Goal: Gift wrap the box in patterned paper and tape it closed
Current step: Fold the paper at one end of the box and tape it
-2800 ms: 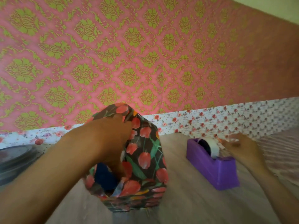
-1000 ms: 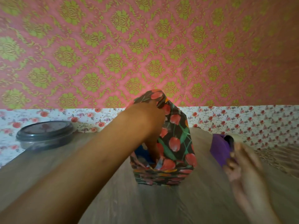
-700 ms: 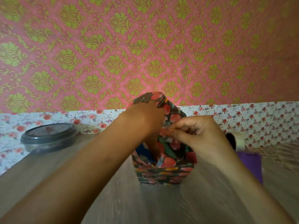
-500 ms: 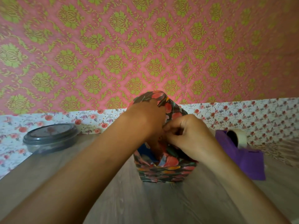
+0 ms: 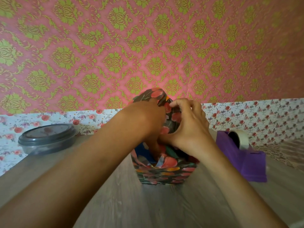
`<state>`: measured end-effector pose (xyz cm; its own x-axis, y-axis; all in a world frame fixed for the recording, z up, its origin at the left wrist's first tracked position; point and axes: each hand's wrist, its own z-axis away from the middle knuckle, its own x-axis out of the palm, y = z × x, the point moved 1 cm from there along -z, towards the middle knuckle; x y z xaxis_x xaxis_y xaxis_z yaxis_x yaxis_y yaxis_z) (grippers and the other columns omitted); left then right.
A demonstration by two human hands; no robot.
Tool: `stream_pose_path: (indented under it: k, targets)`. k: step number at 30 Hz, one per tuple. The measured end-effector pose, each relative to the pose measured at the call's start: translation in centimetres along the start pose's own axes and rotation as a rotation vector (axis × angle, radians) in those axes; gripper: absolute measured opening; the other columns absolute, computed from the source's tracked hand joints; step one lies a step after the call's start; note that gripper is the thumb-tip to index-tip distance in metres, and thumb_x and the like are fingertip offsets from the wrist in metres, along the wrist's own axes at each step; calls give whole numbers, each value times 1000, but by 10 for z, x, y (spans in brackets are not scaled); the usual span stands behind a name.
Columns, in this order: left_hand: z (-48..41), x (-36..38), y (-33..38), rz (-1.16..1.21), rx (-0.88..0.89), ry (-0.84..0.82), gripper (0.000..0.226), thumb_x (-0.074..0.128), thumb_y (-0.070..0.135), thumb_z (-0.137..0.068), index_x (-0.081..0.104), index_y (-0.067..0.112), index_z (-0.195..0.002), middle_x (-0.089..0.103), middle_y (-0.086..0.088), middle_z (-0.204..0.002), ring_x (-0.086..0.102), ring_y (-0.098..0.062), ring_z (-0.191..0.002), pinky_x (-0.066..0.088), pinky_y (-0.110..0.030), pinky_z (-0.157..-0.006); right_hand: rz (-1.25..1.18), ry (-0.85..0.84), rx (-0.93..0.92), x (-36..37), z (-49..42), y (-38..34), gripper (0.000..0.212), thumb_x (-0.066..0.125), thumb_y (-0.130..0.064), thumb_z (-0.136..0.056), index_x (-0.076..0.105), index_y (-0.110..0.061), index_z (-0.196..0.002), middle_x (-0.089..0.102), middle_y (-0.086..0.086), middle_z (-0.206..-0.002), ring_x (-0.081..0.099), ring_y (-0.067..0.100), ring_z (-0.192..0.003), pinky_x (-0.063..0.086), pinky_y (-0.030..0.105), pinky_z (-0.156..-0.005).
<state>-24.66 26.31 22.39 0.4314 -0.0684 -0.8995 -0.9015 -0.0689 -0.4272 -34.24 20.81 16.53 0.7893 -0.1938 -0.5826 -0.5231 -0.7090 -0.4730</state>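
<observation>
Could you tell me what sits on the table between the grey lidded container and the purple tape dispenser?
Head view: the half-wrapped box, with both hands on its paper.

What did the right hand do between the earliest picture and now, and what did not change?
The right hand left the purple tape dispenser and came across to the wrapped box, where it now presses on the folded paper flap beside the left hand. The left hand kept holding the flap throughout. Box and dispenser stayed standing on the table.
</observation>
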Motion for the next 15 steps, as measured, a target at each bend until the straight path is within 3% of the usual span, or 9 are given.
stream_pose_path:
  k: [3, 7, 9, 12, 14, 15]
  targets:
    - [0, 0, -3, 7, 5, -29, 90, 74, 60, -66, 36, 15, -134, 42, -9, -130, 47, -23, -110, 45, -35, -94, -200, -102, 40, 1, 1, 14, 86, 73, -61, -41, 36, -42, -117, 33, -11, -119, 40, 13, -122, 34, 38, -106]
    - [-5, 1, -6, 16, 39, -51, 73, 73, 57, -69, 52, 11, -122, 56, -8, -117, 56, -23, -101, 50, -36, -90, -606, -281, 81, 4, 3, 34, 78, 81, -26, -66, 36, -41, -127, 51, -5, -128, 57, 10, -110, 46, 37, -100]
    - [-6, 1, -6, 27, 82, -47, 62, 70, 51, -75, 55, 10, -119, 62, -9, -111, 59, -20, -92, 51, -29, -82, -614, -248, 87, 9, 0, 40, 77, 81, -34, -64, 38, -44, -127, 49, -3, -132, 56, 13, -114, 45, 40, -101]
    - [-2, -7, -12, 108, 93, 26, 57, 65, 47, -80, 54, 7, -119, 59, -4, -88, 51, -17, -74, 39, -25, -63, -608, -249, 86, 13, -6, 44, 88, 77, -53, -48, 39, -45, -128, 47, -2, -134, 54, 15, -117, 43, 42, -103]
    - [11, -18, -27, 180, 107, 216, 61, 57, 53, -81, 49, 16, -129, 58, 5, -92, 55, -15, -83, 38, -24, -70, -639, -256, 97, 16, -9, 47, 91, 75, -60, -42, 39, -50, -125, 46, -1, -135, 54, 15, -117, 44, 42, -102]
    - [19, -22, -36, 235, 125, 352, 66, 50, 59, -82, 44, 23, -137, 62, 8, -109, 57, -13, -97, 39, -21, -78, -655, -255, 99, 17, -10, 49, 91, 75, -61, -41, 39, -52, -123, 46, -2, -135, 54, 14, -118, 44, 41, -102]
